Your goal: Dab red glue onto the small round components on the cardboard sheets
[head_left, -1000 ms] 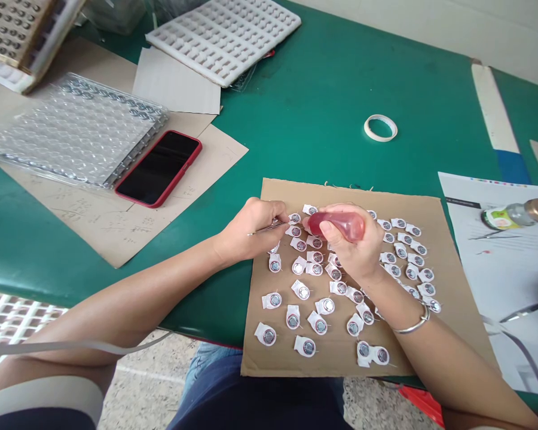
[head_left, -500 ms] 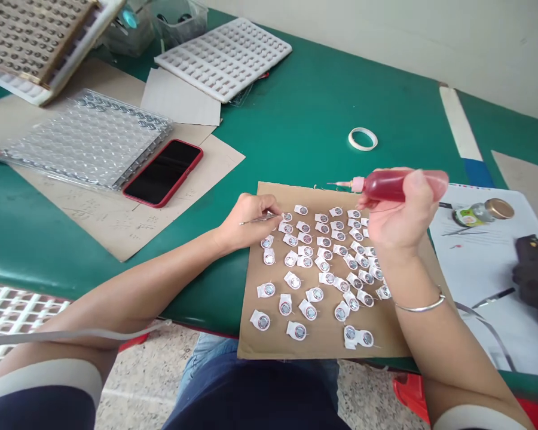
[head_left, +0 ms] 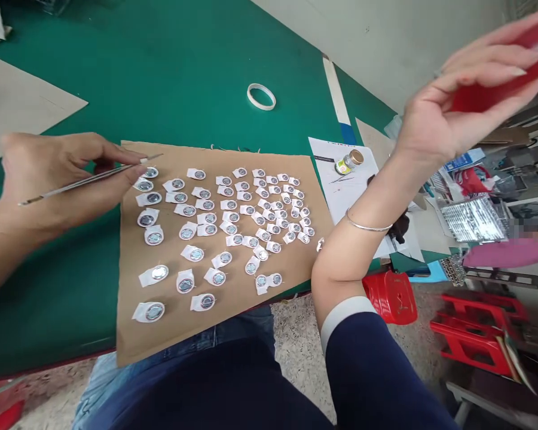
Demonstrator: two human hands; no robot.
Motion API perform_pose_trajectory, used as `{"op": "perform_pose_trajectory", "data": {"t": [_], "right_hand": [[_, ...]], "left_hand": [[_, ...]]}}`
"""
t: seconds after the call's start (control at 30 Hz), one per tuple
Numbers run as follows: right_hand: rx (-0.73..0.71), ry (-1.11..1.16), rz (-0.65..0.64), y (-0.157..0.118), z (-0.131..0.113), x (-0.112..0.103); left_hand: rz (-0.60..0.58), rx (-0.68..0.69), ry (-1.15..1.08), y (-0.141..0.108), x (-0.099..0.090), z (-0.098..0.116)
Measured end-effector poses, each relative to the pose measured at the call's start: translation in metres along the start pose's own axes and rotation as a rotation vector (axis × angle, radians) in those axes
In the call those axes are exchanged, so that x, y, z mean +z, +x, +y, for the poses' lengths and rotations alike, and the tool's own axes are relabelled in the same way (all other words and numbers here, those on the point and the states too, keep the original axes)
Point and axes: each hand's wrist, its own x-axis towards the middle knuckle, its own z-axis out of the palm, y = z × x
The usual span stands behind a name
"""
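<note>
My left hand is closed on thin metal tweezers, over the upper left corner of a brown cardboard sheet. Several small round silver pieces on white paper tabs lie in loose rows on the cardboard. Raised at the upper right, away from the table, my right hand has its fingers wrapped round a red bottle, partly cut off by the frame's edge.
A white tape ring lies on the green table. Right of the cardboard are a small gold-capped jar on white paper and a dark cloth. Red stools and a red bin stand lower right. Another person's pink sleeve shows.
The view has turned to the right. My right hand has moved up and right with the red bottle, away from the cardboard. My left hand still holds the tweezers near the cardboard's upper left corner.
</note>
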Motion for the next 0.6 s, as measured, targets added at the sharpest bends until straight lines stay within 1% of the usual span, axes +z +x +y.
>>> {"op": "perform_pose_trajectory", "data": {"t": [0.03,0.07,0.1,0.13,0.17,0.23,0.27,0.33,0.37,0.4,0.47,0.53,0.57,0.6], "right_hand": [[0.116,0.117,-0.011,-0.004,0.004,0.008],[0.162,0.123,-0.012,-0.008,0.004,0.012],[0.127,0.05,-0.009,-0.009,0.002,0.012],[0.018,-0.072,-0.002,-0.009,-0.004,0.008],[-0.127,-0.208,0.016,-0.007,-0.012,0.001],[-0.428,-0.387,0.04,0.001,-0.033,-0.016],[-0.585,-0.423,0.051,0.005,-0.044,-0.024],[-0.8,-0.442,0.087,0.011,-0.066,-0.034],[-0.869,-0.468,0.099,0.012,-0.074,-0.035],[-0.928,-0.539,0.105,0.012,-0.082,-0.033],[-1.038,-0.793,0.107,0.007,-0.093,-0.024],[-1.128,-1.037,0.115,0.0,-0.103,-0.013],[-1.158,-1.085,0.124,-0.003,-0.108,-0.009],[-1.181,-1.079,0.137,-0.006,-0.112,-0.005]], "left_hand": [[0.05,0.012,0.037,0.0,0.003,0.0],[0.102,0.039,0.085,0.0,0.005,0.001],[0.125,0.071,0.125,0.0,0.007,0.003],[0.117,0.103,0.144,-0.001,0.009,0.007],[0.101,0.13,0.161,-0.001,0.01,0.011],[0.048,0.171,0.18,-0.003,0.012,0.023],[0.012,0.197,0.169,-0.004,0.014,0.03],[-0.059,0.253,0.112,-0.006,0.017,0.045],[-0.094,0.28,0.078,-0.008,0.019,0.053],[-0.123,0.307,0.042,-0.01,0.022,0.062],[-0.192,0.37,-0.017,-0.015,0.03,0.081],[-0.299,0.488,-0.093,-0.021,0.044,0.102],[-0.361,0.557,-0.127,-0.024,0.052,0.112],[-0.424,0.62,-0.164,-0.028,0.062,0.122]]}}
